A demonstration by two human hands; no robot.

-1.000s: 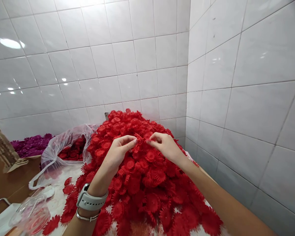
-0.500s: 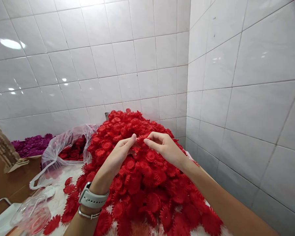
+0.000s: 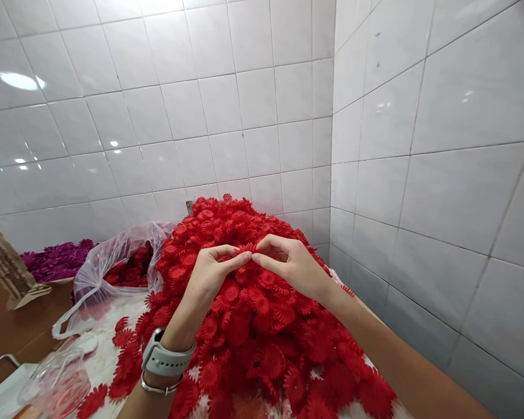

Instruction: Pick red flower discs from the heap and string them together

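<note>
A small red flower is held between the two hands, just in front of the upper part of a large pile of loose flowers. It is bright red, with a fringe of narrow, pointed petals around its edge; the thumbs cover its lower side, so its middle is hard to make out. The left hand pinches one edge between thumb and finger, and the fingers of the right hand close on the opposite edge, the two thumb tips almost meeting.

The pile, of the same red, leans up near the tiled wall and spreads over the pale surface, with single flowers scattered along its left side. Beside it, a clear plastic bag lies open, showing darker red flowers inside. Farther left are purple flowers by a cardboard box. A clear plastic container sits near the front. The left wrist, with a pale watch and a bracelet, hides part of the pile.
</note>
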